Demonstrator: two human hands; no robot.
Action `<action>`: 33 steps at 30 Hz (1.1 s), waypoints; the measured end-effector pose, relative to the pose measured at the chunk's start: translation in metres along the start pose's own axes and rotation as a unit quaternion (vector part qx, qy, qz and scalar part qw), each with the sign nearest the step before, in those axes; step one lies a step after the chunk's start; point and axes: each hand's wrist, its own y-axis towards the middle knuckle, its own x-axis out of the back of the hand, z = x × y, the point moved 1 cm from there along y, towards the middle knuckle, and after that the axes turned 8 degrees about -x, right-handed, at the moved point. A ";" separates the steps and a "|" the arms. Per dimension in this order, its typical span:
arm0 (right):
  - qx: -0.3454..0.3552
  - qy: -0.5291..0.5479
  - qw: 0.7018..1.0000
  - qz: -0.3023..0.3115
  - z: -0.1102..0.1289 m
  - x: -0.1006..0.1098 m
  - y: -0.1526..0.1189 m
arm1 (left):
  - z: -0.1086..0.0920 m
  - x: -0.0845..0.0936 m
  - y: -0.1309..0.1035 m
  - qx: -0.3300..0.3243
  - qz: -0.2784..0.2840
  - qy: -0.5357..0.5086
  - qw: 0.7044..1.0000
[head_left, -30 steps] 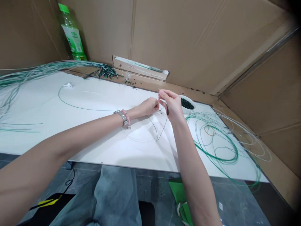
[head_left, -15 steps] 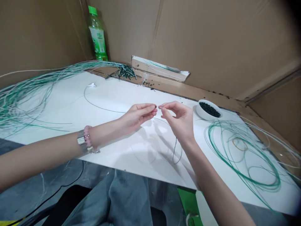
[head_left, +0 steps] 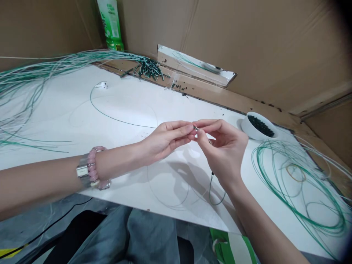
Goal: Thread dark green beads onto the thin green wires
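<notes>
My left hand [head_left: 174, 138] pinches a small dark bead [head_left: 195, 128] at its fingertips. My right hand [head_left: 225, 148] meets it from the right, its thumb and forefinger closed on the pale end of a thin cord; the fingers partly hide that end. A thin green cord [head_left: 123, 122] curves over the white board from my left hand to a small white piece [head_left: 102, 85]. Under my right hand hangs a green cord loop [head_left: 217, 202] with a dark speck at its top.
A white bowl [head_left: 244, 127] of dark green beads stands at right, behind coiled green cord [head_left: 288, 205]. Bundled green and white cords [head_left: 41, 69] lie at left, their beaded ends [head_left: 150, 69] near a cardboard wall. A green bottle [head_left: 112, 25] stands behind.
My hands have come together; the gap between their fingertips has closed, with the right fingers now at the dark bead. The view has shifted slightly, so the bottle sits higher.
</notes>
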 end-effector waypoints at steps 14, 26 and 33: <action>0.012 -0.002 1.000 -0.029 -0.001 -0.003 -0.003 | 0.000 -0.006 -0.002 -0.020 -0.041 0.032 0.998; 0.035 -0.003 0.997 -0.062 -0.002 -0.007 -0.006 | 0.003 -0.010 -0.007 -0.046 -0.060 0.039 0.996; 0.034 -0.006 0.998 -0.046 -0.003 -0.008 -0.007 | 0.004 -0.009 -0.006 -0.065 -0.057 0.039 0.995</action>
